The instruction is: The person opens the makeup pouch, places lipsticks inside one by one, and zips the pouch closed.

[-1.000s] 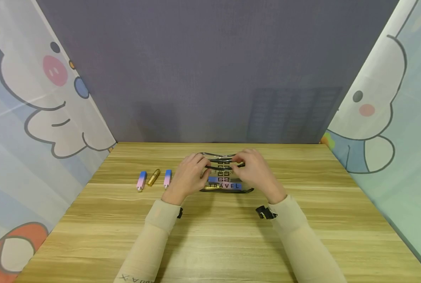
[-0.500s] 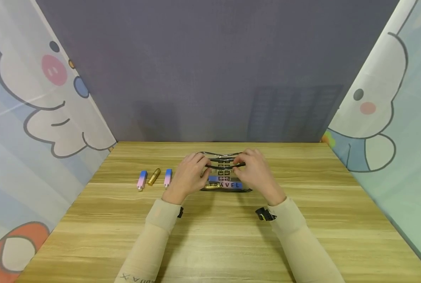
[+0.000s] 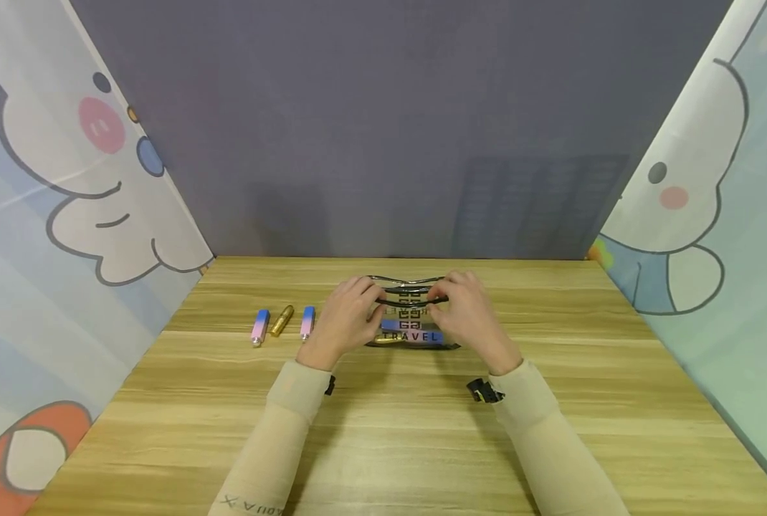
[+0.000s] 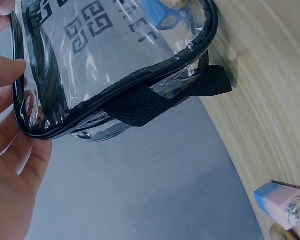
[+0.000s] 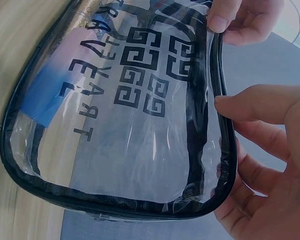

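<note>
A clear plastic pouch (image 3: 411,315) with black piping and the word TRAVEL stands on the wooden table between both hands. My left hand (image 3: 350,315) pinches the left end of its upper black rim. At the right end, my right hand (image 3: 466,315) pinches the same rim between thumb and fingers. Inside the pouch lie blue-and-pink tubes (image 5: 55,87) and a gold tube (image 3: 390,340). A black fabric tab (image 4: 140,106) sticks out from the pouch's side in the left wrist view. Part of the rim is hidden behind my fingers.
Left of the pouch lie a blue-and-pink tube (image 3: 260,327), a gold bullet-shaped tube (image 3: 282,320) and another blue-and-pink tube (image 3: 307,323). A grey panel (image 3: 390,129) rises behind the table (image 3: 390,444). Cartoon-printed curtains (image 3: 29,236) flank both sides.
The front rim between my hands looks thinner and straighter than a second ago, and my right fingers have shifted slightly along it. The loose tubes stay put.
</note>
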A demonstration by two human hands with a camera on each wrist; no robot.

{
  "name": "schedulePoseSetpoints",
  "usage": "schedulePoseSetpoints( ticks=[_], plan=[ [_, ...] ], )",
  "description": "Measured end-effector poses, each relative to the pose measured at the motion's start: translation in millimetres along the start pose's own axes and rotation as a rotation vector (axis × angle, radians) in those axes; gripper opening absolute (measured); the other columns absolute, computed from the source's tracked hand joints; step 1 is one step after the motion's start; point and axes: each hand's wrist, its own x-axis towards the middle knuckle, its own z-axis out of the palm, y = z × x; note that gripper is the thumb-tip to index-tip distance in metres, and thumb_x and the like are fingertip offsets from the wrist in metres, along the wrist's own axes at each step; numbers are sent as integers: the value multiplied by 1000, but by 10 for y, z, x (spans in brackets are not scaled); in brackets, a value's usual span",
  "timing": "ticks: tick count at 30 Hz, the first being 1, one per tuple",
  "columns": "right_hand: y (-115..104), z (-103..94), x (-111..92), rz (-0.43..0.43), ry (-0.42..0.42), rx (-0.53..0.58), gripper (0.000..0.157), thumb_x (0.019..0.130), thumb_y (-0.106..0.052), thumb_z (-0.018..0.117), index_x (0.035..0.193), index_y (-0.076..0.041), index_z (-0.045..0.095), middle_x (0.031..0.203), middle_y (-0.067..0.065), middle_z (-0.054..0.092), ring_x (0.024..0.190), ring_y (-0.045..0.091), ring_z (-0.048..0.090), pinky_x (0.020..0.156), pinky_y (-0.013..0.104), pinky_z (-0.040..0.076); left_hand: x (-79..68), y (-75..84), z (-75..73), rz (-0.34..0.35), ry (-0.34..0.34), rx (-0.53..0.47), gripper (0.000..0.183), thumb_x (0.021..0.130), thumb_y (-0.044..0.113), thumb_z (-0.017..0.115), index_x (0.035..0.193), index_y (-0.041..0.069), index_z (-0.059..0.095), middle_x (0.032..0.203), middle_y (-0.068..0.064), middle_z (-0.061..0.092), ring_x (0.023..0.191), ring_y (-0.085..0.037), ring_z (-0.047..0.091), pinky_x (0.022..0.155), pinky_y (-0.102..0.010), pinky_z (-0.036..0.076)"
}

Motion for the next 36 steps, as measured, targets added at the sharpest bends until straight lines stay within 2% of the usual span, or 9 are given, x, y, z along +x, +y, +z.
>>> schedulePoseSetpoints(
  ticks=[9,15,22,29,36],
  plan=[
    [-14,2,-11,-6,8,-10,9,87,-11,77,95,-10,75,98,5,64,92,27,51,85,45,43,-27,24,12,-16,22,7,7,91,11,74,97,9,71,94,-4,66,88,-22,61,81,-37,51],
    [-15,2,-12,-21,17,-6,9,86,-11,77,95,-9,76,97,5,64,93,27,53,86,46,43,-31,12,-19,-2,23,22,8,91,12,74,97,9,71,96,-4,66,90,-24,61,82,-38,51],
    [-13,-14,-15,-16,5,-9,9,87,-10,75,96,-9,76,97,6,64,94,28,52,86,46,44,-54,-46,-106,11,18,1,6,92,8,71,98,6,71,97,-6,66,89,-24,61,82,-39,52],
    [-16,-18,-16,-11,0,-5,9,87,-11,75,96,-9,76,97,6,64,95,28,52,87,46,43,-115,-126,-206,-4,32,48,5,92,8,70,95,4,70,92,-7,64,81,-24,60,75,-38,53],
    [-23,-9,-13,-7,-3,-12,9,88,-12,75,97,-10,76,99,6,64,95,28,52,87,46,43,-179,-255,-332,-38,-15,83,6,91,4,70,96,3,70,90,-8,64,79,-25,60,71,-38,53]
  ],
)
